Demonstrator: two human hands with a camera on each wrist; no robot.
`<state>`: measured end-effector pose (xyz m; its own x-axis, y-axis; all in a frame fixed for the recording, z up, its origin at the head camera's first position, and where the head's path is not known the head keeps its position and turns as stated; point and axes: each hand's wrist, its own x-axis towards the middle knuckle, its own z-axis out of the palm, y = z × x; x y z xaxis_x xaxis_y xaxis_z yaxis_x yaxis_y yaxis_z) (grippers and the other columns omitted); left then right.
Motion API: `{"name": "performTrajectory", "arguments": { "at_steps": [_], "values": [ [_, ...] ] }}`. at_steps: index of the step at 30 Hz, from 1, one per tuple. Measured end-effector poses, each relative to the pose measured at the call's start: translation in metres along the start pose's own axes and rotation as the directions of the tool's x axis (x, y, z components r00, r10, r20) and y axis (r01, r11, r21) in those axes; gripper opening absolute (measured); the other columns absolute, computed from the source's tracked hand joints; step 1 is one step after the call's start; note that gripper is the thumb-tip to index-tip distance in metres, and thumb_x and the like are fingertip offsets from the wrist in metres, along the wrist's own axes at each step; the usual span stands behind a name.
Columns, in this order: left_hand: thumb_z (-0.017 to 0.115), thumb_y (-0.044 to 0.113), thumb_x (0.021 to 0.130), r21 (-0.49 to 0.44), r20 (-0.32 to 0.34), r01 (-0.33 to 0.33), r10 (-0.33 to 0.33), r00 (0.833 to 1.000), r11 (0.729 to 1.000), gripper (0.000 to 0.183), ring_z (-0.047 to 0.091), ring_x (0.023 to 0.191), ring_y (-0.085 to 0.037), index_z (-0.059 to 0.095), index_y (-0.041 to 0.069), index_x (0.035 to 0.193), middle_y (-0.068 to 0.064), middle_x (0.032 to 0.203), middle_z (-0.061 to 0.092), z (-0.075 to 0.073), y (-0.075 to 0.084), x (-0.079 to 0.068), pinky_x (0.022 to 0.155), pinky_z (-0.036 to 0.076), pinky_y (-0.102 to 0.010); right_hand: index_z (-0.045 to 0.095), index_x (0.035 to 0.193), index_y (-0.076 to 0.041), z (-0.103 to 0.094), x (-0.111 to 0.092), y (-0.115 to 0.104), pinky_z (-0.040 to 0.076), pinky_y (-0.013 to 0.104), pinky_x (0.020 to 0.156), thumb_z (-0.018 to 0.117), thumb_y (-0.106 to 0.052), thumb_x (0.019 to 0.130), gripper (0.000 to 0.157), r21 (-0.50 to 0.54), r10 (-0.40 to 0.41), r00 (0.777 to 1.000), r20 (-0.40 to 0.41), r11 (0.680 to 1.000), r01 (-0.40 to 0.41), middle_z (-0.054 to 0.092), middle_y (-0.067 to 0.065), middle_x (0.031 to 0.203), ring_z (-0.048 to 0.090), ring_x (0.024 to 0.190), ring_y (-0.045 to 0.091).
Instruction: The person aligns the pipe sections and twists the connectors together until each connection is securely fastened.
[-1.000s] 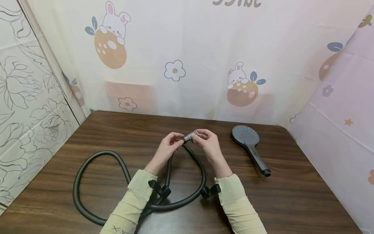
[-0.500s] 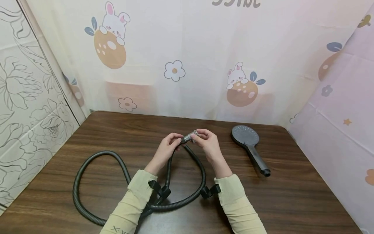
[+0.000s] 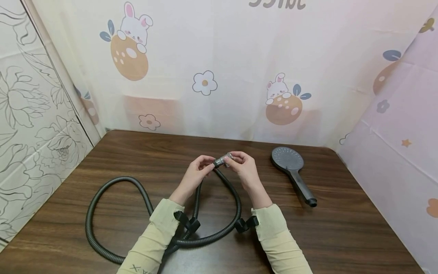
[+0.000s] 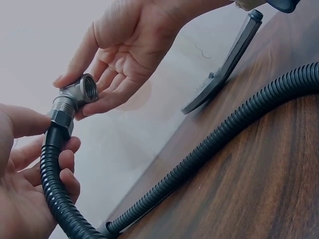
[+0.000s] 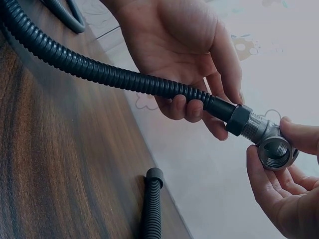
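facing a printed curtain hanging behind the far edge of a brown wood table. looping a dark ribbed hose across the left and middle of the wood. showing a grey shower head lying toward the right, pointing its handle nearer, leaving a gap before the right hand. curling the left hand round the hose end, pressing its thumb on the dark nut. pinching the metal fitting in the right hand above the table, meeting the nut with its threaded neck. containing inner threads at its round mouth.
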<state>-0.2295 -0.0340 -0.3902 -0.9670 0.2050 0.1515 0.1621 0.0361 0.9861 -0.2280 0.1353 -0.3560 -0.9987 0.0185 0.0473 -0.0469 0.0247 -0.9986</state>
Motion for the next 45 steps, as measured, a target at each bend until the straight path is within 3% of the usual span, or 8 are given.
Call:
{"name": "performTrajectory", "arguments": {
  "at_steps": [8, 12, 17, 22, 28, 36, 40, 45],
  "values": [
    [0.059, 0.011, 0.088, 0.0, 0.002, -0.005, 0.005, 1.0, 1.0, 0.025, 0.051, 0.076, -0.018, 0.057, 0.007, 0.113, -0.007, 0.099, 0.056, 0.0, 0.001, -0.001, 0.073, 0.046, -0.046, 0.055, 0.112, 0.006, 0.0, 0.0, 0.0, 0.052, 0.032, 0.076, 0.063, -0.007, 0.084, 0.032, 0.008, -0.004, 1.0, 0.005, 1.0, 0.004, 0.064, 0.004, 0.091, 0.062, 0.072, 0.005],
    [0.055, 0.012, 0.091, -0.018, 0.007, 0.022, -0.021, 1.0, 1.0, 0.025, 0.053, 0.073, -0.016, 0.055, 0.003, 0.114, -0.013, 0.1, 0.057, 0.001, 0.014, -0.006, 0.07, 0.047, -0.034, 0.055, 0.112, 0.006, 0.0, -0.001, -0.001, 0.052, 0.026, 0.072, 0.063, -0.008, 0.084, 0.032, 0.01, -0.004, 1.0, 0.002, 1.0, 0.004, 0.064, 0.006, 0.093, 0.062, 0.072, 0.005],
    [0.051, 0.008, 0.092, -0.038, 0.013, 0.056, -0.056, 0.998, 0.998, 0.028, 0.052, 0.07, -0.011, 0.052, -0.002, 0.118, -0.017, 0.102, 0.058, 0.001, 0.03, -0.013, 0.065, 0.043, -0.023, 0.055, 0.112, 0.005, 0.0, -0.001, -0.001, 0.051, 0.037, 0.08, 0.064, -0.008, 0.084, 0.032, 0.006, -0.002, 1.0, 0.004, 1.0, 0.002, 0.064, 0.003, 0.091, 0.062, 0.072, 0.005],
    [0.053, 0.007, 0.091, -0.036, 0.023, 0.05, -0.049, 0.999, 0.998, 0.031, 0.051, 0.073, -0.012, 0.05, -0.003, 0.12, -0.017, 0.104, 0.058, 0.001, 0.03, -0.013, 0.065, 0.043, -0.023, 0.055, 0.112, 0.006, 0.0, 0.0, 0.0, 0.05, 0.039, 0.081, 0.063, -0.007, 0.084, 0.032, 0.012, -0.002, 1.0, 0.007, 1.0, 0.001, 0.063, 0.002, 0.089, 0.062, 0.072, 0.005],
    [0.055, 0.007, 0.089, -0.016, 0.036, 0.032, -0.031, 0.999, 0.999, 0.035, 0.049, 0.073, -0.013, 0.048, -0.005, 0.122, -0.017, 0.105, 0.056, 0.0, 0.03, -0.014, 0.066, 0.043, -0.024, 0.055, 0.112, 0.005, 0.0, 0.0, 0.001, 0.052, 0.031, 0.076, 0.064, -0.008, 0.084, 0.032, 0.003, -0.002, 1.0, 0.005, 1.0, 0.002, 0.064, 0.003, 0.09, 0.063, 0.072, 0.006],
    [0.056, 0.007, 0.089, 0.0, 0.032, 0.033, -0.033, 0.999, 0.999, 0.032, 0.049, 0.074, -0.011, 0.05, -0.002, 0.119, -0.015, 0.105, 0.055, 0.0, 0.031, -0.014, 0.067, 0.043, -0.024, 0.055, 0.112, 0.006, -0.001, 0.001, 0.002, 0.051, 0.037, 0.08, 0.063, -0.008, 0.084, 0.032, 0.002, -0.005, 1.0, 0.005, 1.0, 0.005, 0.064, 0.002, 0.089, 0.063, 0.072, 0.006],
    [0.054, 0.009, 0.091, -0.024, 0.029, 0.042, -0.041, 0.999, 0.999, 0.032, 0.051, 0.073, -0.012, 0.049, -0.003, 0.12, -0.015, 0.103, 0.056, 0.0, 0.019, -0.007, 0.066, 0.044, -0.025, 0.055, 0.112, 0.006, -0.001, 0.001, 0.001, 0.051, 0.035, 0.078, 0.064, -0.008, 0.084, 0.032, 0.006, -0.007, 1.0, 0.005, 1.0, 0.007, 0.064, 0.002, 0.09, 0.063, 0.072, 0.006],
    [0.053, 0.013, 0.092, -0.039, 0.016, 0.038, -0.037, 0.999, 0.999, 0.031, 0.053, 0.072, -0.013, 0.051, 0.0, 0.12, -0.012, 0.102, 0.057, 0.0, 0.004, 0.0, 0.069, 0.046, -0.03, 0.055, 0.113, 0.006, 0.0, 0.0, 0.0, 0.049, 0.041, 0.083, 0.063, -0.007, 0.085, 0.032, 0.006, -0.01, 1.0, 0.013, 1.0, 0.009, 0.064, 0.005, 0.092, 0.062, 0.072, 0.006]
  ]
}}
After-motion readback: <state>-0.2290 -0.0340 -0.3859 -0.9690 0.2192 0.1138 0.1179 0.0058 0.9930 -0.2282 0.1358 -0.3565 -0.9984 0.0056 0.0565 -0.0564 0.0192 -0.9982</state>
